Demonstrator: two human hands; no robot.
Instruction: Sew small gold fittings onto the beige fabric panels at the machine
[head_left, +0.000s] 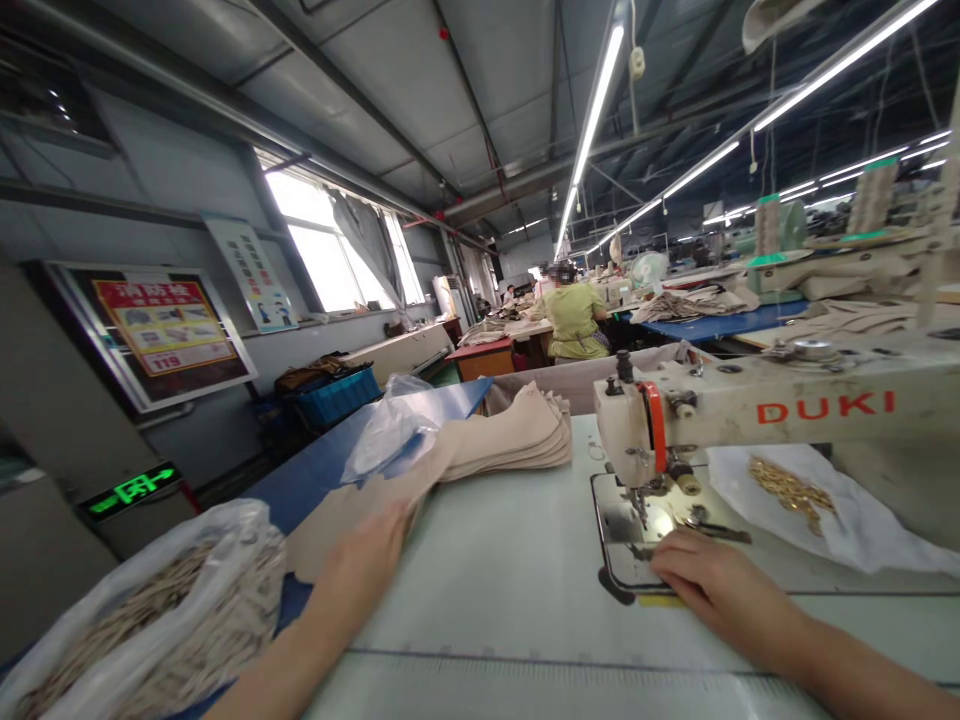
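Observation:
My left hand [369,555], smeared by motion, is over the right edge of a beige fabric piece [330,515]; I cannot tell whether its fingers grip the cloth. That piece lies left of a stack of similar cut fabric pieces [517,435]. My right hand [709,578] rests at the front of the sewing machine [630,430], beside the metal needle plate [619,560]. Its fingers are bent and pressed together, and what they hold, if anything, is hidden. Above and left of these fingertips is the needle area, lit by a small lamp.
A plastic bag of small beige fabric bits [172,610] stands at the lower left. Gold-coloured metal parts [791,490] lie on a white sheet under the machine arm. A clear plastic bag [394,425] sits on the blue surface. A person in yellow-green [576,318] sits farther off.

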